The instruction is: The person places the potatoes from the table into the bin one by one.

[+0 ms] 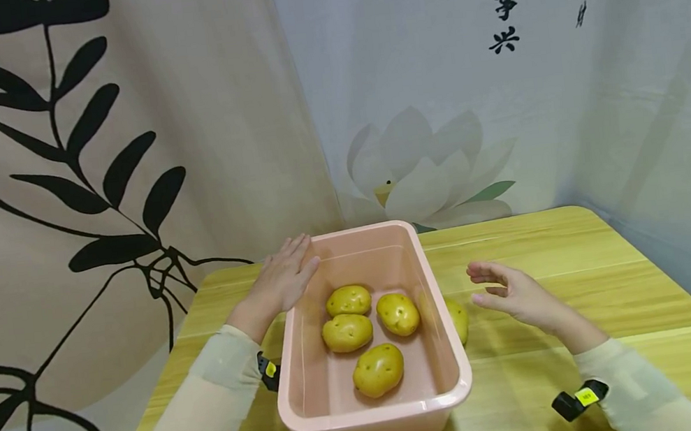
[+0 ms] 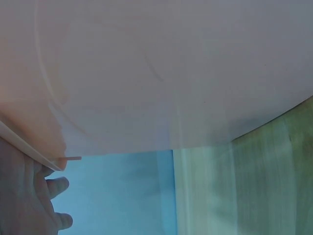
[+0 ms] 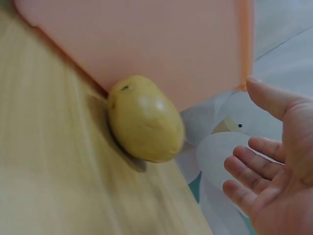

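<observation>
A pink plastic bin [image 1: 375,412] stands on the table with several yellow potatoes inside, among them one nearest the front [image 1: 378,370]. My left hand [image 1: 282,275] rests on the bin's far left rim with its fingers stretched out. In the left wrist view, the fingers [image 2: 57,187] show just past the rim edge. Outside the bin, another potato [image 3: 145,120] lies on the table close against the right wall; in the head view the rim partly hides it. My right hand [image 1: 515,296] hovers to the right of that potato, fingers loosely bent and holding nothing.
The wooden table [image 1: 638,353] extends to both sides of the bin. Its back edge lies against hanging cloth [image 1: 234,115] printed with dark leaves, a lotus flower and writing. Black bands with small devices [image 1: 580,399] sit on both wrists.
</observation>
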Demonstrator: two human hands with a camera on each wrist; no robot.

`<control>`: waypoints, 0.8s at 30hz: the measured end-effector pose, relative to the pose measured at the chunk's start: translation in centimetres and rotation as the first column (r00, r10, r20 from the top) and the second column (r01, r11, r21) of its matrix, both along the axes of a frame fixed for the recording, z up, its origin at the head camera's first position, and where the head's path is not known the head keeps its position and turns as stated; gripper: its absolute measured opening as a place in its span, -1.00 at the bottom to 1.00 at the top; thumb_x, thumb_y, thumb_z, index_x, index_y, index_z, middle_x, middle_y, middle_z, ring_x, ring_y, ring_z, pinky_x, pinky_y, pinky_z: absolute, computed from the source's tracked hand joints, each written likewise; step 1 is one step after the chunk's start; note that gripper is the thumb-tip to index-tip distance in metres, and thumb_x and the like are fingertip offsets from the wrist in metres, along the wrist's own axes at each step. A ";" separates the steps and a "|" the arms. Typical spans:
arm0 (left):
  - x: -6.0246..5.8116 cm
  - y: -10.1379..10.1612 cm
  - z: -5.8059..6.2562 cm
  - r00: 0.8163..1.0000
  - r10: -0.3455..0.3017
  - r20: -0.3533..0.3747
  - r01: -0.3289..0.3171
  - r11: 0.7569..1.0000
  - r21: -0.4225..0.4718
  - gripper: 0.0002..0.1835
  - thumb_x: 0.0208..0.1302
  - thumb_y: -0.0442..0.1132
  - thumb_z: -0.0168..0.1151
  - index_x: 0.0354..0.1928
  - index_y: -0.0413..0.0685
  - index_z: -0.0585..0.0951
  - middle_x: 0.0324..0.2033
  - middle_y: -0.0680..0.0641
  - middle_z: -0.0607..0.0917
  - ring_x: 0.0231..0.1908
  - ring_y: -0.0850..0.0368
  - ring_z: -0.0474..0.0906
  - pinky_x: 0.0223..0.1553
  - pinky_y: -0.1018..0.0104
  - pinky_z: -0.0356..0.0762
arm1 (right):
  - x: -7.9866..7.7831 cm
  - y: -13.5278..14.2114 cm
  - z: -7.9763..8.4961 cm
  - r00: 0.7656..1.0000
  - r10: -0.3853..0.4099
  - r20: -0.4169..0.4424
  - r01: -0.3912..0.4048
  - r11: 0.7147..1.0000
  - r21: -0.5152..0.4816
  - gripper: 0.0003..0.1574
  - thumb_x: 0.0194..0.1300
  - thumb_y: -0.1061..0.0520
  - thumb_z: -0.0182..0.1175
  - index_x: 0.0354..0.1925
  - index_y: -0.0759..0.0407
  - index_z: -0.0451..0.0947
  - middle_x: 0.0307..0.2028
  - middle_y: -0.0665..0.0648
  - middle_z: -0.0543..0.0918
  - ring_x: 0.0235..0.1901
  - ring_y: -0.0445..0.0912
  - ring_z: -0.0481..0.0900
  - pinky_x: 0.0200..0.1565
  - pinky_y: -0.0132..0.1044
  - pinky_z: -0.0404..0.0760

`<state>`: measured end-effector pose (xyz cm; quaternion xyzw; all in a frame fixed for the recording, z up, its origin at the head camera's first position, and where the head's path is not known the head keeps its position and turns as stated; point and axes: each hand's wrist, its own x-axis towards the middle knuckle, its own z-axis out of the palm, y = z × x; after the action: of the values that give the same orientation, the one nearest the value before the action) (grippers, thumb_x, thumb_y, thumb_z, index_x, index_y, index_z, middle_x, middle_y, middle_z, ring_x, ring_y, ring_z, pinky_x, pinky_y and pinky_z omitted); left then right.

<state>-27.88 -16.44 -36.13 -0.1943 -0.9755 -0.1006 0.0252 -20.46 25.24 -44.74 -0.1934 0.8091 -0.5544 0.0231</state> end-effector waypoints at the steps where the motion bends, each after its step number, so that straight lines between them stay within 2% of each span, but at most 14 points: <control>1: 0.0 0.0 0.0 1.000 -0.001 0.001 0.001 1.000 0.001 -0.21 0.31 0.33 -0.58 0.43 -0.01 -0.04 0.40 -0.02 -0.06 0.37 -0.04 -0.21 0.24 -0.18 -0.21 | 0.0 -0.2 -0.2 1.000 0.000 0.004 0.000 1.000 -0.003 -0.22 0.21 0.07 0.22 0.28 0.31 0.15 0.19 0.20 0.34 0.18 0.12 0.28 0.15 0.13 0.21; 11: -0.1 0.0 0.0 1.000 -0.007 -0.007 0.007 1.000 0.028 -0.34 0.41 0.17 -0.39 0.42 -0.02 -0.02 0.39 -0.03 -0.04 0.36 -0.05 -0.18 0.24 -0.20 -0.20 | -0.5 -1.8 -1.9 1.000 0.005 0.020 -0.005 1.000 0.005 -0.23 0.17 0.05 0.26 0.24 0.32 0.20 0.17 0.28 0.36 0.17 0.19 0.27 0.14 0.16 0.20; 24: 0.0 0.0 0.0 1.000 -0.007 0.005 0.007 1.000 0.024 -0.30 0.38 0.23 -0.46 0.43 0.01 -0.05 0.40 -0.01 -0.07 0.36 -0.04 -0.21 0.25 -0.17 -0.21 | -1.4 -3.1 -4.4 0.993 0.063 0.101 -0.063 0.998 -0.002 -0.14 0.17 0.06 0.26 0.25 0.46 0.13 0.21 0.43 0.26 0.20 0.25 0.21 0.17 0.09 0.18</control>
<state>-27.85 -16.49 -36.09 -0.1969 -0.9736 -0.1129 0.0245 -21.89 22.09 -49.14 -0.1908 0.8006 -0.5621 0.0815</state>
